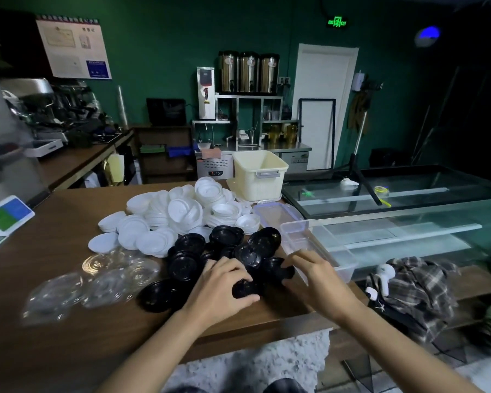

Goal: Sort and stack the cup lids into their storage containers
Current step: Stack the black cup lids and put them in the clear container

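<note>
A heap of black cup lids (227,251) lies in the middle of the wooden counter (54,293). Behind it spreads a bigger pile of white lids (179,214), and clear lids (108,276) lie scattered to the left. My left hand (224,285) grips a small stack of black lids (245,289) at the near edge of the heap. My right hand (315,276) holds black lids (278,269) at the heap's right side, fingers curled round them. A clear rectangular container (323,251) stands just right of my right hand, with its lid (278,214) lying behind it.
A cream bin (260,174) with a grey handle stands at the counter's far end. A glass tank (408,205) runs along the right. A plaid cloth (417,290) and a white object lie on a lower ledge. A card stand (7,214) sits at the left.
</note>
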